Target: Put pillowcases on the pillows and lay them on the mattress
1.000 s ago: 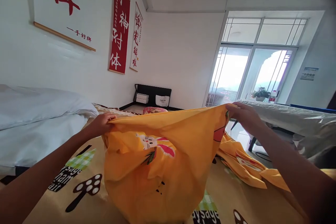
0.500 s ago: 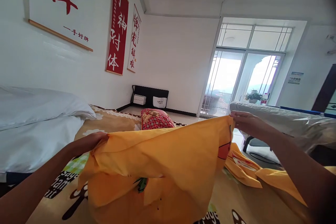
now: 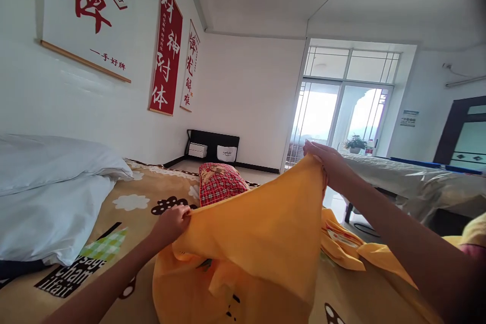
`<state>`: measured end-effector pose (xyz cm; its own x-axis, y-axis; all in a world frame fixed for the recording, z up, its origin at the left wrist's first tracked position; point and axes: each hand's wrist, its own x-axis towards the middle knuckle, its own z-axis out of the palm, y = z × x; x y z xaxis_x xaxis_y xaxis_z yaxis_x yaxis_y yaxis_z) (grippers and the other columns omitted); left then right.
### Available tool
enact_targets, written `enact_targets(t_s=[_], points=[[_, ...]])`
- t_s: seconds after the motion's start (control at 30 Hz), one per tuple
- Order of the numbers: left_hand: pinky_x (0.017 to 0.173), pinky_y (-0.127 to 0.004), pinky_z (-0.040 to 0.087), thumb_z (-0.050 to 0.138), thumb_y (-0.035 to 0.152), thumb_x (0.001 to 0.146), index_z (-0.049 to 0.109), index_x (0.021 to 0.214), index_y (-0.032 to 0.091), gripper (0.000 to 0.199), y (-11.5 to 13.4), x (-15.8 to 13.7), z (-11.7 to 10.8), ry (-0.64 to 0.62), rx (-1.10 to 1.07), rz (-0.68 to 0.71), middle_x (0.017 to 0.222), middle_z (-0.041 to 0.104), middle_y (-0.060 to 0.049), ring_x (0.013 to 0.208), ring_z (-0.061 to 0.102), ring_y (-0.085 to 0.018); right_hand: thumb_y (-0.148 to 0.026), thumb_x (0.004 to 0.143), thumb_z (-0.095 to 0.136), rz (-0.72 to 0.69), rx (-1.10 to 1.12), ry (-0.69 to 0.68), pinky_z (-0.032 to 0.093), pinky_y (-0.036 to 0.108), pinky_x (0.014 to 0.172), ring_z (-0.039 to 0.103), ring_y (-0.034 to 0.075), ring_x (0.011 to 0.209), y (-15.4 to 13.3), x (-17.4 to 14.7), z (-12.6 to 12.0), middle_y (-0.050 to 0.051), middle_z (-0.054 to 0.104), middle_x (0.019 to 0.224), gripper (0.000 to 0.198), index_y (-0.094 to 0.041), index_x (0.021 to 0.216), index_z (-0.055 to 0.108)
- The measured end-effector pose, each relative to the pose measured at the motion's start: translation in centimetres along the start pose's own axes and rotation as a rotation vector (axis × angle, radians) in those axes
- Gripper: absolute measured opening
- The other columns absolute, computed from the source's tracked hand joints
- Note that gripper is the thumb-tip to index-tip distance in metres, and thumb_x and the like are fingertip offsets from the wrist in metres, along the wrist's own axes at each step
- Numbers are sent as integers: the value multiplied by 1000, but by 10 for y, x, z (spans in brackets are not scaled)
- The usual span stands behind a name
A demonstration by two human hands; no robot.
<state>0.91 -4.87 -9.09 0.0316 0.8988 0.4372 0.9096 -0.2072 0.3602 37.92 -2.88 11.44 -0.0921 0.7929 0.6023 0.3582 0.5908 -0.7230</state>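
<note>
A yellow-orange printed cloth (image 3: 258, 223) hangs between my two hands above the bed. My left hand (image 3: 175, 221) pinches its upper edge at the left, knuckles up. Higher and further right, my right hand (image 3: 322, 158) grips the other upper corner. The edge slopes upward from left to right, and the lower part hangs in loose folds. Small dark printed marks show near the bottom. I cannot tell whether it is a pillowcase or a garment. Another yellow cloth (image 3: 343, 238) with a printed pattern lies on the bed below my right forearm.
The bed has a brown patterned sheet (image 3: 125, 233). White pillows (image 3: 56, 197) are stacked at the left, and a red checked cushion (image 3: 222, 182) lies at the far edge. Plastic-covered furniture (image 3: 421, 182) stands at the right, a low black shelf (image 3: 212, 144) by the wall.
My left hand has moved right and slightly down, and my right hand has moved left and up. The cloth's top edge now spans less width and slopes more steeply. The view has shifted.
</note>
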Motion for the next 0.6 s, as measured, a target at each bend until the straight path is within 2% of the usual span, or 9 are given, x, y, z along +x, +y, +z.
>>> enact_targets(t_s=[0.1, 0.17, 0.27, 0.33, 0.4, 0.43, 0.5, 0.6], points=[[58, -27, 39, 34, 46, 86, 55, 71, 22, 35, -16, 9, -15, 99, -196, -139, 66, 63, -3, 67, 62, -22, -54, 65, 70, -21, -270, -126, 36, 26, 48, 45, 13, 52, -10, -7, -12, -5, 47, 58, 36, -25, 78, 54], [56, -25, 38, 39, 51, 83, 56, 77, 21, 35, -18, 14, -33, 201, -390, -215, 68, 62, -1, 66, 60, -20, -39, 59, 70, -76, -524, -237, 36, 25, 50, 46, 14, 54, -12, -10, -17, -7, 47, 57, 33, -26, 87, 58], [56, -23, 39, 44, 51, 80, 55, 83, 21, 32, -9, 19, -68, 417, -627, -286, 75, 61, 1, 66, 55, -16, -23, 55, 60, -110, -700, -368, 35, 25, 52, 47, 15, 57, -10, -13, -20, -7, 47, 58, 45, -27, 100, 60], [56, -23, 36, 43, 48, 82, 53, 82, 21, 28, 0, 22, -95, 566, -583, -255, 70, 55, 3, 62, 49, -14, -18, 55, 54, -88, -767, -395, 36, 26, 54, 49, 16, 59, -7, -11, -25, -6, 49, 60, 45, -26, 99, 61], [57, -22, 34, 42, 48, 84, 52, 77, 22, 29, 7, 21, -123, 648, -415, -167, 63, 47, 5, 60, 44, -12, -15, 59, 50, -99, -880, -351, 37, 28, 60, 53, 17, 63, -1, -4, -36, -3, 54, 63, 30, -25, 85, 62], [58, -22, 33, 42, 50, 84, 51, 76, 22, 31, 10, 20, -136, 645, -328, -117, 61, 46, 5, 60, 43, -12, -14, 61, 50, -119, -950, -310, 37, 28, 62, 54, 18, 66, 2, 1, -44, -1, 57, 66, 21, -24, 76, 61], [58, -23, 34, 49, 57, 78, 54, 77, 22, 36, 13, 15, -157, 546, -185, -34, 62, 50, 5, 62, 46, -13, -13, 67, 49, -164, -1092, -210, 36, 30, 66, 56, 20, 70, 11, 10, -63, 3, 61, 71, 12, -22, 65, 57], [61, -24, 39, 66, 61, 63, 59, 83, 22, 44, 14, 6, -174, 245, -28, 95, 71, 61, 2, 67, 54, -16, -13, 72, 49, -181, -1229, -60, 35, 32, 65, 56, 23, 74, 20, 19, -91, 8, 63, 77, 14, -21, 66, 58]])
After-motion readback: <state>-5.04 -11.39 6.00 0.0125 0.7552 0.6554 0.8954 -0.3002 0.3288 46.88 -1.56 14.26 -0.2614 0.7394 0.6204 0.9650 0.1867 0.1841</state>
